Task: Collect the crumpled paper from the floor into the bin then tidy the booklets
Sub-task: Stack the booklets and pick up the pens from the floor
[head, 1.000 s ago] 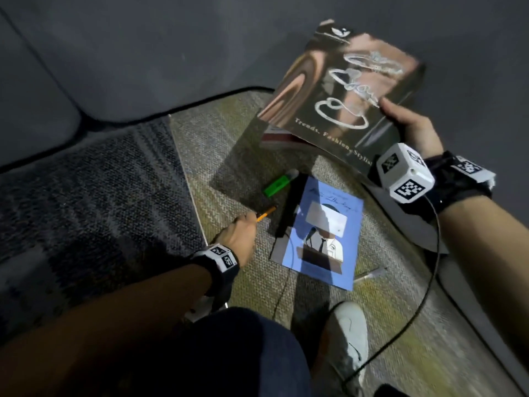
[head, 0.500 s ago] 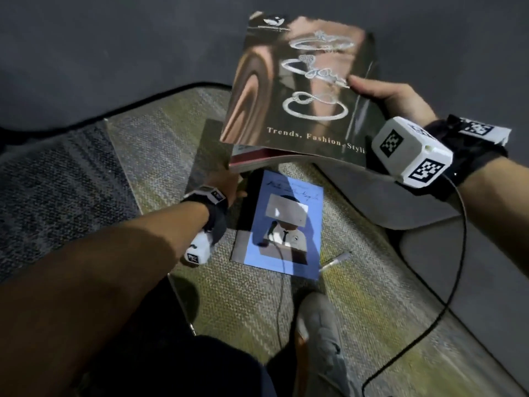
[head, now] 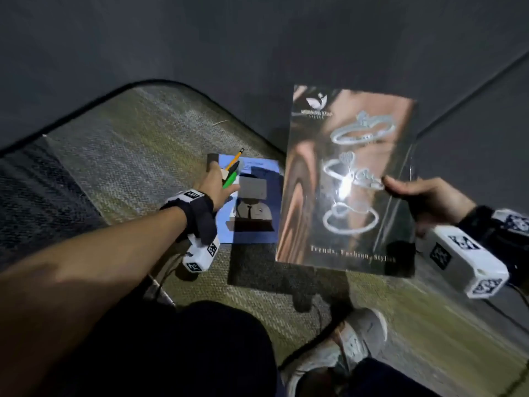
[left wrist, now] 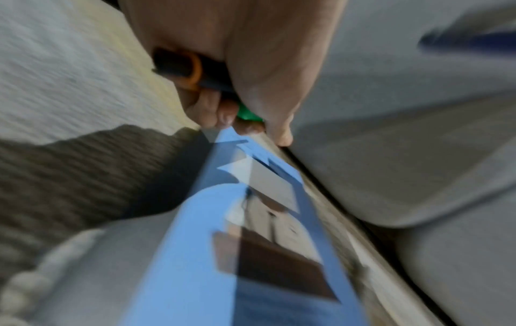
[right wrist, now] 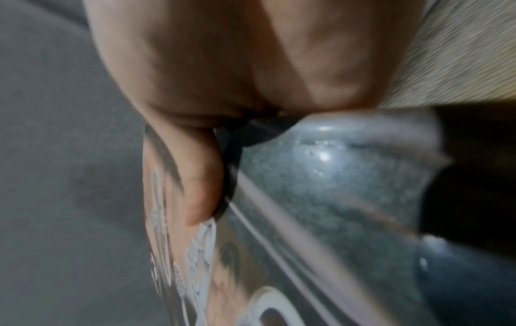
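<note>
My right hand (head: 415,196) grips a glossy brown magazine (head: 343,181) by its right edge and holds it above the rug; the thumb (right wrist: 201,176) lies on the cover (right wrist: 307,220). My left hand (head: 217,181) holds an orange pencil (head: 235,159) and a green marker (head: 230,179) in its fist. Its fingertips (left wrist: 223,114) meet the top left corner of a blue booklet (head: 257,230), which runs away from the hand (left wrist: 195,242). No crumpled paper or bin is in view.
A woven olive-grey rug (head: 128,153) lies under everything, with dark grey floor (head: 257,38) beyond its curved edge. My white shoe (head: 352,345) and dark trouser knee (head: 200,353) are at the bottom. A black cable (head: 315,339) crosses the rug.
My left hand took the pencil and green marker off the rug and moved onto the blue booklet's corner. My right hand carried the magazine right and lower, beside the booklet.
</note>
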Available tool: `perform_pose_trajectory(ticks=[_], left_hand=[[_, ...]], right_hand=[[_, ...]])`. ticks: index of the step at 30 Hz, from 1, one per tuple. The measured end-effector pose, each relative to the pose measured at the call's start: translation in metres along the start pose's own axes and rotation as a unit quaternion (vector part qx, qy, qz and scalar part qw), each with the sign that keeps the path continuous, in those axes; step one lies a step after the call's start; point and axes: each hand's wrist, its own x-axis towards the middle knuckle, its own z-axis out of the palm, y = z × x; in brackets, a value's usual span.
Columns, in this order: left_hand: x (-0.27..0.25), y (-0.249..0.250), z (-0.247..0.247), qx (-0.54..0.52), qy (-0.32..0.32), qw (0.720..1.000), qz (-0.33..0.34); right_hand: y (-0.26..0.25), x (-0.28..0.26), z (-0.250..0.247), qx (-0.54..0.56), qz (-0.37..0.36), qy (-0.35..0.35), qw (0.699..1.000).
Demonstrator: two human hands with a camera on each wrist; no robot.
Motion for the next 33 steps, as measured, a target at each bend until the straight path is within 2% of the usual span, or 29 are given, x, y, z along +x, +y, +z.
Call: perform_pose_trajectory(ticks=[3, 6, 9, 12, 19, 22, 25, 28, 30, 33], left_hand=[[-0.011, 0.019, 0.025, 0.089, 0.001, 0.996, 0.031], [-0.020, 0.031, 0.048, 0.153, -0.017, 0.986, 0.064], [-0.017, 0.039, 0.062, 0.159, -0.056, 0.982, 0.078], [-0.013, 0.049, 0.066, 0.156, -0.103, 0.978, 0.093], [-0.001, 0.089, 0.092, 0.178, -0.104, 0.969, 0.137], [-0.002, 0.105, 0.119, 0.163, -0.138, 0.967, 0.139], [-0.007, 0.104, 0.150, 0.214, -0.166, 0.951, 0.150], [-0.005, 0.102, 0.166, 0.263, -0.160, 0.939, 0.153], [0.000, 0.107, 0.162, 0.255, -0.147, 0.942, 0.159], [0.007, 0.111, 0.133, 0.156, -0.126, 0.968, 0.152]], right_hand=[[0.048, -0.004, -0.035, 0.025, 0.053, -0.001, 0.998], [0.073, -0.005, -0.055, 0.037, 0.064, 0.001, 0.997], [0.080, -0.008, -0.065, 0.037, 0.067, 0.030, 0.997], [0.103, 0.007, -0.084, 0.052, 0.104, 0.007, 0.993], [0.142, 0.026, -0.110, 0.083, 0.102, 0.020, 0.991], [0.157, 0.033, -0.124, 0.086, 0.094, 0.036, 0.991], [0.165, 0.037, -0.127, 0.091, 0.112, 0.025, 0.989], [0.164, 0.037, -0.121, 0.123, 0.127, -0.006, 0.984], [0.161, 0.036, -0.117, 0.148, 0.130, -0.025, 0.980], [0.153, 0.039, -0.113, 0.163, 0.116, -0.047, 0.979]])
